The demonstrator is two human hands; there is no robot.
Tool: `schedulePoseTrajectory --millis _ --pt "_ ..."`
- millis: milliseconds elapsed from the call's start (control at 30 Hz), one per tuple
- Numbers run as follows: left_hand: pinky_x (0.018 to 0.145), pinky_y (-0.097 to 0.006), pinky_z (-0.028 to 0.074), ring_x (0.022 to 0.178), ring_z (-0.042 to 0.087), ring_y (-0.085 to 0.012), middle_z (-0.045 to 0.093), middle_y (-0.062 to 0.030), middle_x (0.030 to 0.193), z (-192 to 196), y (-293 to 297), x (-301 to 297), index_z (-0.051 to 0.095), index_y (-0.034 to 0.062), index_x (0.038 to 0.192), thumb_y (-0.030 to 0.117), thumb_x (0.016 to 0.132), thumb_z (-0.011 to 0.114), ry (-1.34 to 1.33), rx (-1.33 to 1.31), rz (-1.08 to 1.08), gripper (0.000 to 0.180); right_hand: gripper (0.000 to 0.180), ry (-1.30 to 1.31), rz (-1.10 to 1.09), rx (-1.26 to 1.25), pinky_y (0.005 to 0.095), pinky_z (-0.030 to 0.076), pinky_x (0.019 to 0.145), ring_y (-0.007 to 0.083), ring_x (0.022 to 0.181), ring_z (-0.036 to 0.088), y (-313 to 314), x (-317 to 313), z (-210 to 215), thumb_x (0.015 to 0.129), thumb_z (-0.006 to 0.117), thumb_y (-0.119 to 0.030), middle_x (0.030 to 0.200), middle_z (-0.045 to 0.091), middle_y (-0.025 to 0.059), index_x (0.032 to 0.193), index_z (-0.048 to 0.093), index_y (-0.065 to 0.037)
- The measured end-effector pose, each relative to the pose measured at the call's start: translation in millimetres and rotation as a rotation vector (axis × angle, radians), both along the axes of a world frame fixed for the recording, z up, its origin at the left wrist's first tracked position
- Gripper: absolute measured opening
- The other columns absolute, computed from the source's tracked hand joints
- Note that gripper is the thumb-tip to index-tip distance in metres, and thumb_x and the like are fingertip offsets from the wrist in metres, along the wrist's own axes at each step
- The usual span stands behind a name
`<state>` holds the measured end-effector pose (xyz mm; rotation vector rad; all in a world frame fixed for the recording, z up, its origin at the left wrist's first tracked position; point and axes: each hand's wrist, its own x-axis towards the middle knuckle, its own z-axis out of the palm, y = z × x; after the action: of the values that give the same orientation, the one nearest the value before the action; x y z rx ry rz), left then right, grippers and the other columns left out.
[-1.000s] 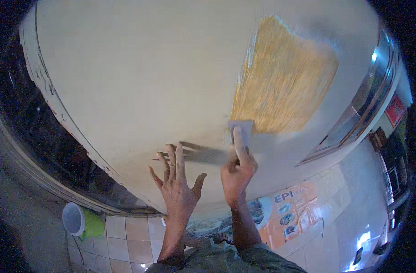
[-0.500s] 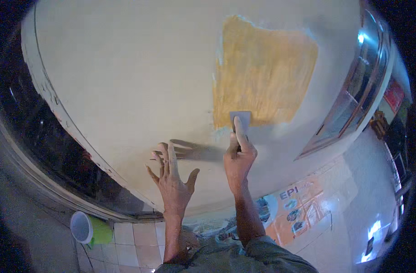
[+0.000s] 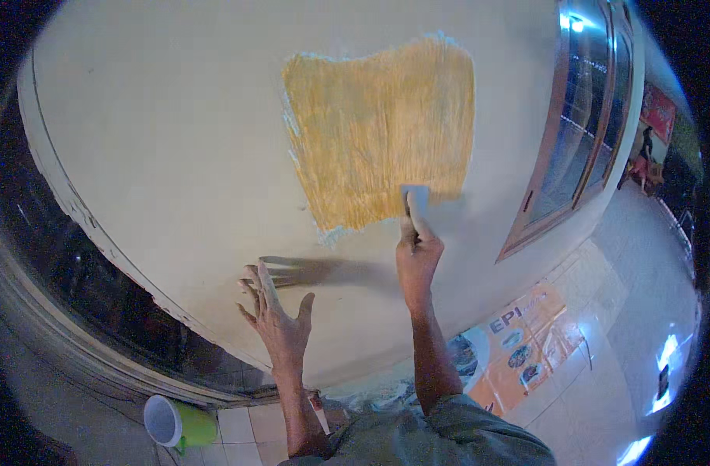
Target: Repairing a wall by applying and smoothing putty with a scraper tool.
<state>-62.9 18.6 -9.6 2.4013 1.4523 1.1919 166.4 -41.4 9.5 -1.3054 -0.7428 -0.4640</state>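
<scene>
An ochre-yellow patch (image 3: pixel 378 132) with ragged pale edges covers part of a cream wall (image 3: pixel 161 140). My right hand (image 3: pixel 419 260) grips a small grey flat-bladed scraper (image 3: pixel 411 189), its index finger stretched along the blade. The blade lies over the lower right part of the patch; the handle is hidden in my fist. To the left and lower down, my left hand (image 3: pixel 281 322) is open with fingers spread, holding nothing. Its shadow falls on the wall beside it; whether the fingertips touch the wall I cannot tell.
On the right is a wooden-framed window (image 3: pixel 576 116). A dark opening (image 3: pixel 130 311) runs along the wall's left edge. Below stand a green bucket with a white inside (image 3: pixel 180 423) and an orange printed sheet (image 3: pixel 518 353) on the tiled floor (image 3: pixel 242 427). A person sits far right.
My right hand has carried the scraper rightward along the patch's lower part. The view has turned, so the patch and window now sit farther left. My left hand stays spread.
</scene>
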Motion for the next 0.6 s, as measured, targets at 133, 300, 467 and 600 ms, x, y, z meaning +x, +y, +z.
schedulePoseTrajectory --millis 133,300,467,600 --pt "0.117 -0.067 0.009 0.152 0.013 -0.0438 0.016 -0.0186 0.166 -4 0 8 0.015 0.0149 0.161 0.036 0.076 0.082 -0.012 0.044 0.008 0.11 0.047 0.166 0.052 -0.111 0.0345 0.046 0.063 0.0268 0.064 0.055 -6 -4 -47 0.09 0.061 0.002 0.087 0.067 0.0243 0.135 0.063 -0.011" --pt "0.115 -0.069 0.013 0.151 0.013 -0.0454 0.015 -0.022 0.165 0 -6 11 0.013 0.0149 0.161 0.039 0.078 0.081 -0.025 0.021 0.015 0.11 0.048 0.039 -0.088 -0.112 0.0339 0.046 0.064 0.0275 0.067 0.059 -12 47 -38 0.089 0.059 0.005 0.09 0.068 0.0229 0.134 0.063 -0.011" --pt "0.114 -0.07 0.014 0.151 0.013 -0.0467 0.011 -0.0235 0.165 5 -14 21 0.011 0.0155 0.161 0.036 0.078 0.082 -0.043 -0.024 0.003 0.112 0.044 0.032 -0.07 -0.087 0.0363 0.048 0.064 0.0321 0.069 0.064 -33 80 -10 0.091 0.061 0.002 0.086 0.068 0.022 0.133 0.063 -0.01" --pt "0.114 -0.07 0.015 0.151 0.01 -0.0464 0.009 -0.0249 0.165 7 -22 39 0.011 0.016 0.161 0.035 0.078 0.083 -0.045 -0.032 -0.01 0.112 0.036 0.047 -0.161 -0.026 0.0336 0.038 0.056 0.017 0.057 0.04 -36 85 -48 0.095 0.06 -0.005 0.064 0.045 0.0198 0.131 0.065 -0.008"
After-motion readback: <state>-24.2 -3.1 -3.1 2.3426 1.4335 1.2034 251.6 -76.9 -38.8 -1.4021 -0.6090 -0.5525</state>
